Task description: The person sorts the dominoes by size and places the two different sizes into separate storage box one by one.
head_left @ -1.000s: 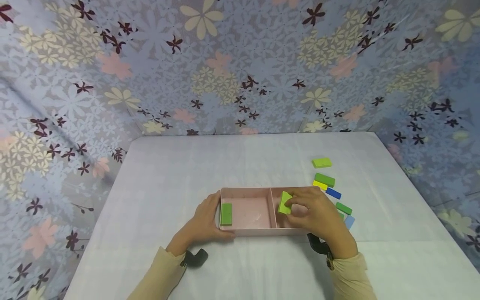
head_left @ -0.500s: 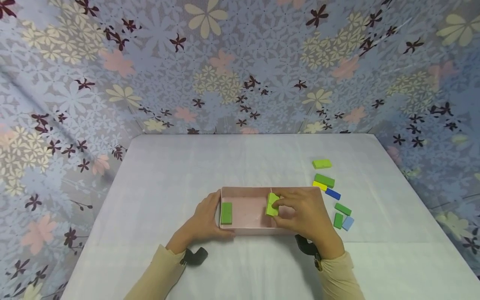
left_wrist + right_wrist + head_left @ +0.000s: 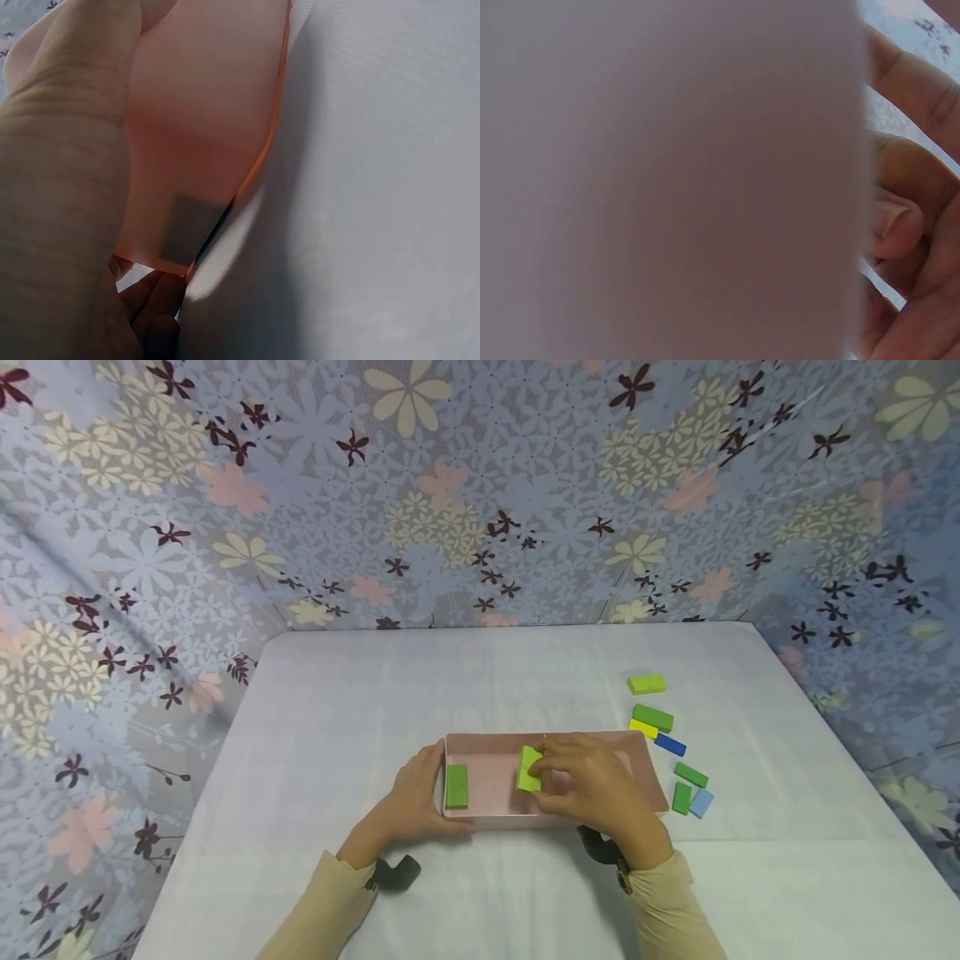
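A pink two-compartment box (image 3: 495, 823) stands on the table in the head view. My left hand (image 3: 408, 793) grips its left end, thumb along the front wall and fingers round the side; the left wrist view shows the box wall (image 3: 202, 97) close up beside the thumb. A green block (image 3: 457, 787) lies inside against the left wall. My right hand (image 3: 588, 781) pinches a lime-green block (image 3: 528, 768) over the left compartment and hides most of the divider. In the right wrist view a blurred pale surface covers much of the picture, with my curled fingers (image 3: 907, 180) at the right.
Right of the box lie loose blocks: lime-green (image 3: 647, 683), green (image 3: 652, 717), yellow (image 3: 643, 728), dark blue (image 3: 670, 744), two smaller green ones (image 3: 691, 775) and light blue (image 3: 701, 803). A floral curtain (image 3: 480, 493) rises behind the white-covered table (image 3: 360, 693).
My right hand has moved left with the lime-green block, from the right compartment past the divider to over the left one. My left hand keeps its grip on the box.
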Available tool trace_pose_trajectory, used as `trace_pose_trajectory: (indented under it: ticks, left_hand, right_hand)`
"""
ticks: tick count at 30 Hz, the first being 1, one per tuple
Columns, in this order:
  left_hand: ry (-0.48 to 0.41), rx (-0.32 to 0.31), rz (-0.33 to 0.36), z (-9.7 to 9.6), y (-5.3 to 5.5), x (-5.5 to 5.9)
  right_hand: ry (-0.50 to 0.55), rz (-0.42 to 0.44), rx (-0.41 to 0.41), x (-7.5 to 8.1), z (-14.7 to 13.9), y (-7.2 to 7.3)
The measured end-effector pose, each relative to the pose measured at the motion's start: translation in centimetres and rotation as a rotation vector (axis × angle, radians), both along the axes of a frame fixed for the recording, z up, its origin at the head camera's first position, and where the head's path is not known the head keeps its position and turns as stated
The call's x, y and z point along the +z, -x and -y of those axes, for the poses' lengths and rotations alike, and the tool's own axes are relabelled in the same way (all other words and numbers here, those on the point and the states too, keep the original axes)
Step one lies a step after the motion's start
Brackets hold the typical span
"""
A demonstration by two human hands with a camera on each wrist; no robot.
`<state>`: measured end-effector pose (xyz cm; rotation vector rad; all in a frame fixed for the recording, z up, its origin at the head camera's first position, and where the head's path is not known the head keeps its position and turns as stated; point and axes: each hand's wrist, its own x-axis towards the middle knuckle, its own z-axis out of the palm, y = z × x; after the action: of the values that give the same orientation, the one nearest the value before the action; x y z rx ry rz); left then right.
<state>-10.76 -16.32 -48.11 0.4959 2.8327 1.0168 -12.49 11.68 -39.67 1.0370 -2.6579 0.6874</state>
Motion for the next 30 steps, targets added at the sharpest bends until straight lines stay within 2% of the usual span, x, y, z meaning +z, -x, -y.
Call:
trace_pose_trajectory:
  ticks: [8,18,23,30]
  left_hand:
    - [0.006,0.014,0.003,-0.1,-0.2,0.0]
    - [0.007,-0.002,0.012,-0.1,-0.1,-0.1]
    - [0.01,-0.002,0.032,0.0,-0.3,-0.2]
    - [-0.002,-0.017,0.0,-0.1,0.0,0.2]
  right_hand:
    - [0.03,-0.042,0.062,-0.2,1.3,0.6]
    - [0.003,0.013,0.051,-1.0,2.7,0.6]
    - [-0.006,0.041,0.082,-1.4,3.5,0.6]
    - [-0.085,0.052,0.09,-1.8,4.5,1.1]
